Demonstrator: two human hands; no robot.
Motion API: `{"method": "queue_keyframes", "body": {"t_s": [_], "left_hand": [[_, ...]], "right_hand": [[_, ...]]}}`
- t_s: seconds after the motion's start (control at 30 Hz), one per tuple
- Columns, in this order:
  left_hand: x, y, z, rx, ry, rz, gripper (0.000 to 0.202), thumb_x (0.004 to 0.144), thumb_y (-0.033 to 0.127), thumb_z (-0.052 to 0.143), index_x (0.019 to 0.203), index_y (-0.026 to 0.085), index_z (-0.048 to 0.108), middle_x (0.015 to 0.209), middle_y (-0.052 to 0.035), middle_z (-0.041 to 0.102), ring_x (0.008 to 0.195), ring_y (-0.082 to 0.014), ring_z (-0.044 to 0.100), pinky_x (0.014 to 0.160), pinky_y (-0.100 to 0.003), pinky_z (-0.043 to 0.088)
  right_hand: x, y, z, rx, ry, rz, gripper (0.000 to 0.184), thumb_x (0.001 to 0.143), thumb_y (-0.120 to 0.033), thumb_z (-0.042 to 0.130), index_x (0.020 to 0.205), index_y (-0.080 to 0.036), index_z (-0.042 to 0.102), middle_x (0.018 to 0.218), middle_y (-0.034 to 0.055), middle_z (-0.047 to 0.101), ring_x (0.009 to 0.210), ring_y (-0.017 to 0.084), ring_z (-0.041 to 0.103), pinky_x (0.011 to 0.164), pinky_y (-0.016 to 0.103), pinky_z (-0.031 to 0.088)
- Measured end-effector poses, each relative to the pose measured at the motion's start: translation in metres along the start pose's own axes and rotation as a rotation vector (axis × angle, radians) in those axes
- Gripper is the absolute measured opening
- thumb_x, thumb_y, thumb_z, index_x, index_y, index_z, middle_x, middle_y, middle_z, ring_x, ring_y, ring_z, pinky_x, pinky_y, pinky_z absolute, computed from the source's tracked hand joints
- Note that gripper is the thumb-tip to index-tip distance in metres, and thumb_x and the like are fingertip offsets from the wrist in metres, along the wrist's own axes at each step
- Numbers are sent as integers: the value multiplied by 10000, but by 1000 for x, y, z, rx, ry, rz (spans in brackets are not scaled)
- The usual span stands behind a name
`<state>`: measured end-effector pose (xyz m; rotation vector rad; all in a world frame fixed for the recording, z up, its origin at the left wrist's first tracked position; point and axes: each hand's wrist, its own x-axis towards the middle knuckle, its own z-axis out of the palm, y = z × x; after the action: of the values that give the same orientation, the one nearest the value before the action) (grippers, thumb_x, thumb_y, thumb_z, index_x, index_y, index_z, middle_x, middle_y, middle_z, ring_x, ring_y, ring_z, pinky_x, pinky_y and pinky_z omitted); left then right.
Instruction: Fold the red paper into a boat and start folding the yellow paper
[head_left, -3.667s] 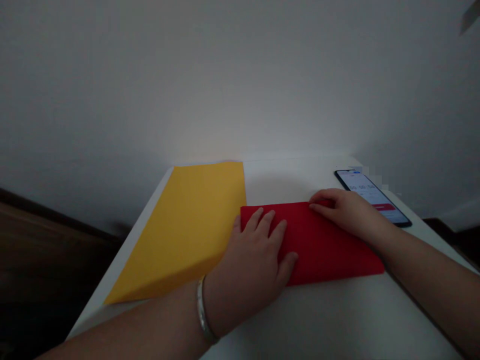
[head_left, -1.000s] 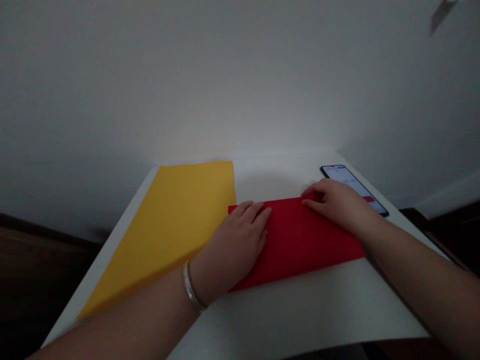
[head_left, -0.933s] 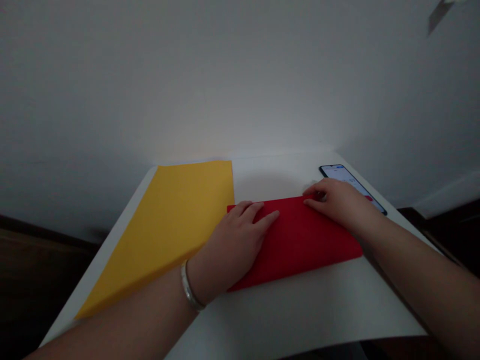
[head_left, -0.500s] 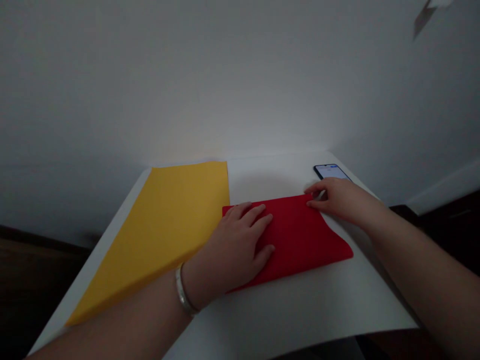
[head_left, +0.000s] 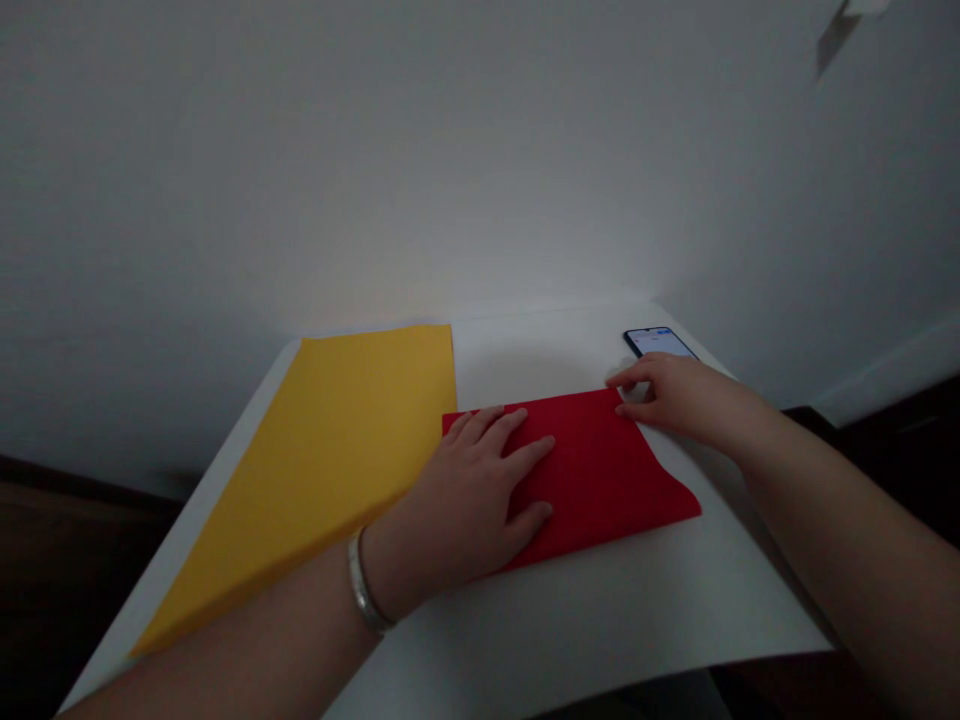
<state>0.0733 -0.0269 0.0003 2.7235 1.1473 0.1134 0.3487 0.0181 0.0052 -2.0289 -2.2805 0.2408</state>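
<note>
A folded red paper (head_left: pixel 600 470) lies on the white table (head_left: pixel 600 620). My left hand (head_left: pixel 465 500), a silver bangle on its wrist, rests flat on the paper's left half with the fingers spread. My right hand (head_left: pixel 686 395) is at the paper's far right corner, its fingertips pinched together on that corner, which is slightly raised. A large yellow sheet (head_left: pixel 337 450) lies flat to the left of the red paper, and my left hand's edge sits beside it.
A phone (head_left: pixel 656 342) with a lit screen lies at the table's far right, partly behind my right hand. A white wall stands right behind the table. Dark floor shows on both sides past the table's edges.
My right hand has slid off the red paper to its far right corner and lifted it slightly. My left hand's fingers spread wider. The view has shifted a little.
</note>
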Motion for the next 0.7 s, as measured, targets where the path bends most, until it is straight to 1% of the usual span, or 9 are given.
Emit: {"method": "queue_keyframes", "body": {"t_s": [0.07, 0.1, 0.2, 0.27, 0.3, 0.4, 0.47, 0.57, 0.7], "left_hand": [[0, 0, 0, -5, -8, -5, 590, 888, 544, 461, 1420, 291, 436, 1517, -119, 354, 1389, -368, 301, 1108, -563, 288], [-1, 0, 0, -12, -17, -6, 631, 881, 595, 442, 1427, 279, 428, 1524, -127, 340, 1396, -376, 286, 1108, -571, 283], [-2, 2, 0, -30, -53, 26, 951, 739, 828, 405, 1456, 203, 381, 1541, -166, 291, 1407, -428, 225, 1108, -626, 233], [-3, 3, 0, -19, -68, 62, 1114, 641, 894, 428, 1472, 157, 339, 1536, -179, 297, 1408, -451, 198, 1109, -655, 192], [-4, 3, 0, -9, -72, 75, 1125, 638, 884, 453, 1478, 147, 321, 1530, -177, 311, 1411, -448, 192, 1114, -650, 185], [-6, 2, -1, 13, -84, 95, 1004, 730, 783, 495, 1486, 152, 302, 1529, -176, 316, 1427, -397, 199, 1139, -575, 213], [-7, 1, -2, 24, -87, 112, 884, 787, 715, 497, 1487, 211, 305, 1543, -174, 282, 1432, -370, 209, 1137, -548, 235], [-7, -3, -2, 39, -93, 124, 769, 823, 658, 502, 1477, 301, 311, 1557, -176, 239, 1430, -371, 208, 1117, -560, 256], [-5, -6, -1, 44, -108, 97, 778, 826, 680, 479, 1482, 302, 297, 1559, -194, 212, 1434, -374, 185, 1116, -573, 237]], "right_hand": [[0, 0, 1, 18, -3, -2, 342, 755, -326, 660, 1074, -224, 730, 966, 67, 724, 782, 211, 657, 696, 320, 503], [0, 0, 1, 28, -5, -5, 337, 760, -331, 653, 1073, -230, 728, 953, 64, 724, 778, 210, 655, 686, 316, 501], [1, 0, 2, 40, -11, -38, 299, 773, -334, 636, 1042, -243, 731, 926, 57, 719, 769, 206, 647, 671, 309, 492], [1, 0, 2, 33, 1, -57, 272, 775, -328, 632, 1012, -243, 736, 934, 58, 712, 770, 206, 641, 683, 311, 490], [1, -1, 2, 30, 8, -69, 260, 776, -321, 630, 1000, -245, 737, 943, 59, 708, 775, 205, 638, 693, 313, 490], [-1, -5, 3, 26, 33, -118, 236, 785, -280, 611, 981, -248, 739, 967, 59, 695, 816, 210, 631, 730, 321, 487], [-2, -9, 3, 25, 46, -145, 237, 789, -246, 600, 981, -242, 738, 969, 59, 695, 835, 211, 627, 747, 324, 484], [-5, -17, 4, 39, 71, -137, 241, 804, -241, 585, 993, -224, 733, 977, 62, 700, 825, 207, 629, 749, 325, 487], [-7, -23, 6, 63, 115, -169, 285, 844, -309, 549, 1046, -194, 715, 1008, 81, 709, 879, 229, 640, 788, 344, 498]]}}
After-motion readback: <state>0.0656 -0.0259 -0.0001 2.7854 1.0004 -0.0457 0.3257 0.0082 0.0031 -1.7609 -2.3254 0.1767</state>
